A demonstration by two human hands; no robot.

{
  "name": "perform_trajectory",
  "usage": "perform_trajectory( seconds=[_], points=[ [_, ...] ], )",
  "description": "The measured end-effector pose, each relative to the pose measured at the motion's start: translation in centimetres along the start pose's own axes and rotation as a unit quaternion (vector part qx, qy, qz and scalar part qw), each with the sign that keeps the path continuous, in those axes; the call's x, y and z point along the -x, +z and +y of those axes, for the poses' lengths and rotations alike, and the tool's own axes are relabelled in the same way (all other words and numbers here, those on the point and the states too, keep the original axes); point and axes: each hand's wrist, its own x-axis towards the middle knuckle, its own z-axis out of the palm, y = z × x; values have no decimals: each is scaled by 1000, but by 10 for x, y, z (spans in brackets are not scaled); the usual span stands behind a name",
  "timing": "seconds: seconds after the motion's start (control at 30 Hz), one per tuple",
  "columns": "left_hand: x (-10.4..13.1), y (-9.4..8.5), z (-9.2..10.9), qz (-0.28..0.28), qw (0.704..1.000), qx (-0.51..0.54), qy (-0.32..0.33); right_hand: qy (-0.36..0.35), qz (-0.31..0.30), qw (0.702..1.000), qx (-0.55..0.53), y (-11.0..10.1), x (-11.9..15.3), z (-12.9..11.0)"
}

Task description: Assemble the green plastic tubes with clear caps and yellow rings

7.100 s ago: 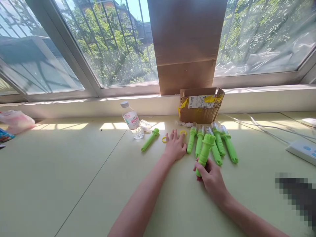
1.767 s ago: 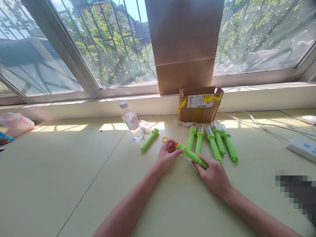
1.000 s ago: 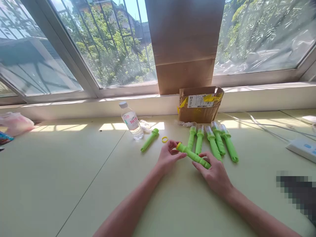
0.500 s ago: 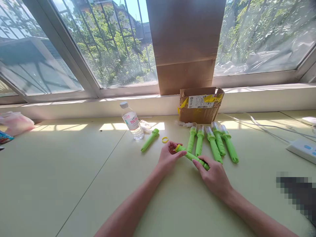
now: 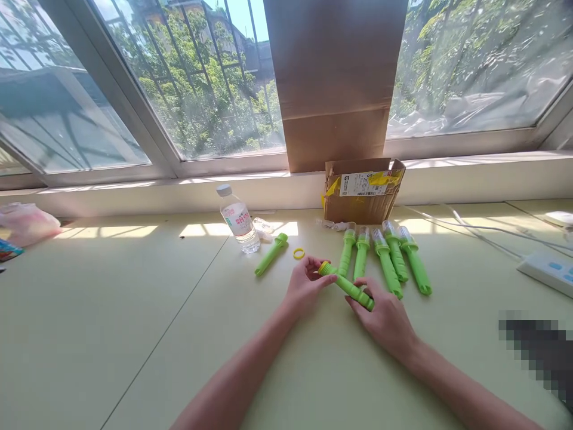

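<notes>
- Far left, a pink plastic bag (image 5: 29, 224) sits on the pale green counter (image 5: 156, 334).
- Next, a clear bottle (image 5: 240, 222) with a white cap, and a bare green handle (image 5: 271, 255) lying near it.
- A loose yellow ring (image 5: 298, 258) lies flat, just beyond the left hand (image 5: 307, 283).
- That hand's fingers are closed lightly on the threaded end of a green tube (image 5: 347, 286) — the end wearing a yellow band (image 5: 323, 268).
- The tube slants between both hands, low over the counter; the right hand (image 5: 384, 310) has its fingers curled around the other end.
- Behind, five clear-capped green handles (image 5: 387, 266) lie near a cardboard box (image 5: 358, 208).
- Far right — a white power strip (image 5: 547, 272).
</notes>
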Motion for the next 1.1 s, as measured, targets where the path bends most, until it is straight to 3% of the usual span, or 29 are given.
perform_trajectory(
  seconds=[0.3, 0.83, 1.1],
  points=[
    [1, -1, 2, -22, 998, -55, 16, -5, 45, 996, -77, -5, 0, -2],
    [1, 0, -2, -7, 999, -42, 12, -7, 22, 999, -27, -2, 0, -2],
    [1, -2, 1, -22, 997, -71, 14, 19, -3, 996, -81, -5, -2, 0]
  ],
)
